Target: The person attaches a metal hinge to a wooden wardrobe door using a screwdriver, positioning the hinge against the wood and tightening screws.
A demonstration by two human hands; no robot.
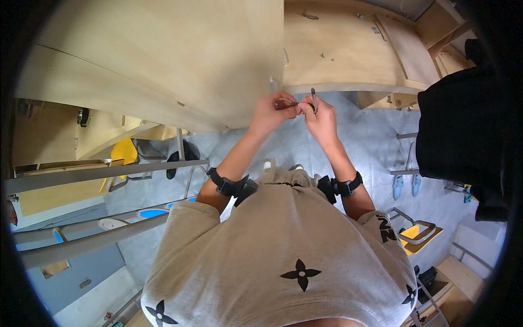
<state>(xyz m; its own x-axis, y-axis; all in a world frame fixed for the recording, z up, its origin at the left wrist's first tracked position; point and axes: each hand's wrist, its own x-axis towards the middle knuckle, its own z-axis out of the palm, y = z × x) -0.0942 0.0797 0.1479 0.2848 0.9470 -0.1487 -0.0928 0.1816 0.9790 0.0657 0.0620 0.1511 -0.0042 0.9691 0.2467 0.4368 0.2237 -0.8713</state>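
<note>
I find both hands raised close together in front of the body, over the grey floor [359, 136] and just short of the edge of the pale wooden worktop [348, 71]. The left hand [265, 116] has thumb and fingers closed on a small curved metal piece [283, 102], which runs across toward the other hand. The right hand [322, 120] grasps a slim grey rod [314, 97] between thumb and fingers, its free end pointing up and away from the wearer. The fingertips of the two hands nearly meet; at this size I cannot tell whether the rod touches the metal piece. A large pale wooden panel [158, 60] stands to the left of the hands. On the worktop I record small loose bits [322, 55] and, near its far edge, a small metal fitting [310, 16]. Black cloth [457, 125] hangs at the right, with light blue slippers [398, 187] on the floor near it. A yellow seat [124, 151] shows at the left beyond a grey metal rail [109, 174].
</note>
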